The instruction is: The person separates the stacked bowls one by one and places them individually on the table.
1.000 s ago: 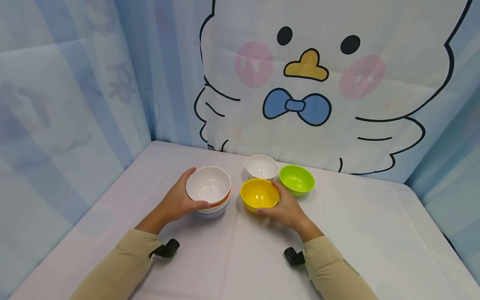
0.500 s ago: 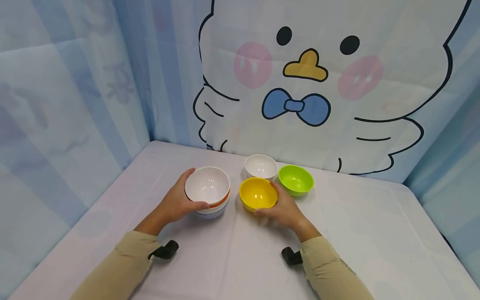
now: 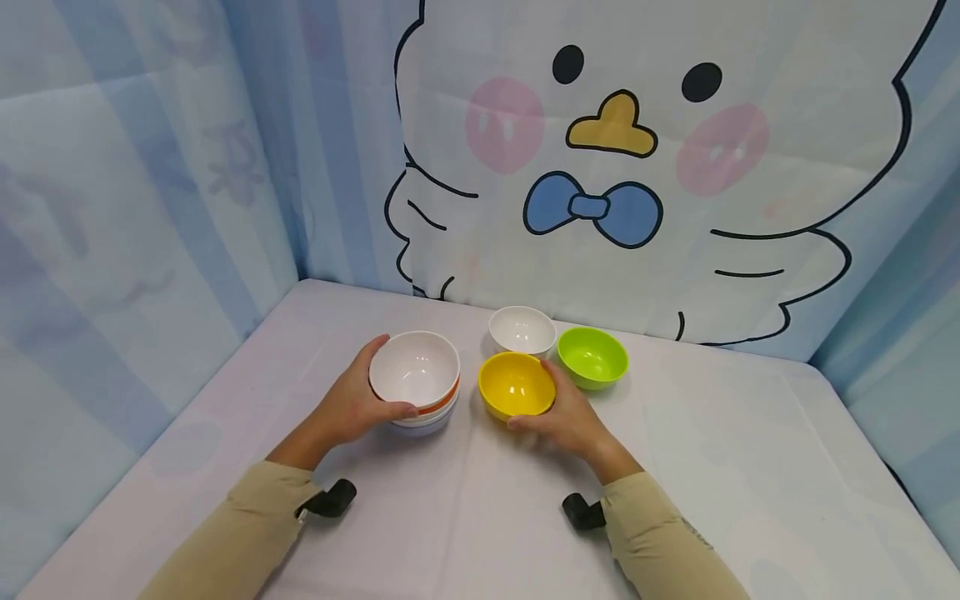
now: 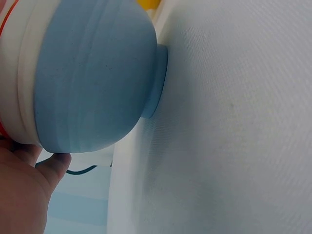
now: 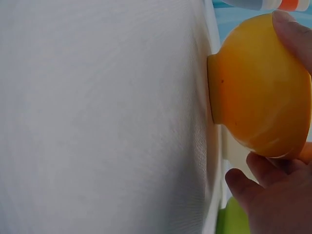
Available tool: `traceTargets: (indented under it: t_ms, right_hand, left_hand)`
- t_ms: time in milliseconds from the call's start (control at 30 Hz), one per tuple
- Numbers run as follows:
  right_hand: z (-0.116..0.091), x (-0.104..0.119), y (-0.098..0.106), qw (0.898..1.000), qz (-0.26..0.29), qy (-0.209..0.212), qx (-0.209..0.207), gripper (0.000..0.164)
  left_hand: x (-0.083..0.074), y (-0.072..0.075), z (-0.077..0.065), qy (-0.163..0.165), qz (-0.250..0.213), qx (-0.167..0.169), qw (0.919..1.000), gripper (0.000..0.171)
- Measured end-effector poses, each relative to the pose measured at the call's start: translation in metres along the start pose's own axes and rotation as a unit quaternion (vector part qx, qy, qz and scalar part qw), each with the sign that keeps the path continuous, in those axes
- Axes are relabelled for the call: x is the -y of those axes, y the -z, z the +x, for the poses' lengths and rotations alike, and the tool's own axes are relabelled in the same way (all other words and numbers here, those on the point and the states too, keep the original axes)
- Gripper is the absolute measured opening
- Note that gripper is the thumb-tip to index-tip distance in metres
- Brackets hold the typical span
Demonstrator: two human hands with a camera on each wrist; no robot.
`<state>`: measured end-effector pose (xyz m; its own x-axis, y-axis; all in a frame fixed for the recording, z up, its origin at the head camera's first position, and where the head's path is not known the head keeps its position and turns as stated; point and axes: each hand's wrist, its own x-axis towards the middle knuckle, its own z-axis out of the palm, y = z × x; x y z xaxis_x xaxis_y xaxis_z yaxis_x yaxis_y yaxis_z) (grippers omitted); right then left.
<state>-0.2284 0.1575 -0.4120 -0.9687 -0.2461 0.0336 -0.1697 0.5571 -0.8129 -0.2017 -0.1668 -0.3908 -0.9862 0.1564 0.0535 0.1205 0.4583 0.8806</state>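
Note:
My left hand [image 3: 352, 407] grips a stack of nested bowls [image 3: 415, 371], its thumb along the near side and fingers around the left. The top bowl is white inside with an orange band below its rim; the lowest is a light blue bowl [image 4: 97, 73], whose foot appears to rest on the cloth in the left wrist view. To the right, my right hand [image 3: 576, 423] holds a yellow bowl [image 3: 516, 385] between thumb and fingers. Its foot [image 5: 213, 90] looks to be at the cloth in the right wrist view. Both the stack and yellow bowl are upright.
Behind the yellow bowl stands a white bowl [image 3: 522, 329], partly hidden by it. A green bowl [image 3: 593, 358] sits to the right, beyond my right hand. A pale cloth covers the table [image 3: 465, 517]; a printed curtain [image 3: 480, 242] hangs along its back edge.
The head view has shifted slightly. Both hands keep their hold, and the bowls show no clear movement across the table.

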Motion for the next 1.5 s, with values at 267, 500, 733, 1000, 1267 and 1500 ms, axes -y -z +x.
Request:
traceTargets:
  t_ms: [267,500,733,1000,1267,1500]
  right_hand:
    - [0.0,0.001,0.0,1.0,-0.004,0.001,-0.007,0.114]
    - [-0.002,0.006,0.002,1.0,0.003,0.017,-0.002,0.113]
    - [-0.007,0.026,0.005,0.996,-0.05,0.051,-0.058,0.105]
    - [0.001,0.061,-0.005,0.989,-0.015,0.146,-0.031,0.091]
    - [0.012,0.083,-0.027,0.987,-0.029,0.153,0.04,0.097]
    - [0.022,0.095,-0.046,0.985,-0.031,0.146,0.091,0.104]
  left_hand:
    - [-0.001,0.001,0.0,-0.004,-0.001,0.001,1.0,0.116]
    - [-0.002,0.0,0.0,-0.009,-0.009,0.004,0.9999,0.116]
    - [0.003,-0.002,-0.002,-0.032,-0.04,0.011,0.9986,0.124]
    - [0.006,-0.003,-0.002,-0.042,-0.042,0.008,0.9982,0.125]
    - [0.013,-0.002,-0.003,-0.049,-0.054,0.017,0.9972,0.121]
    - [0.016,-0.003,-0.003,-0.055,-0.045,0.015,0.9974,0.121]
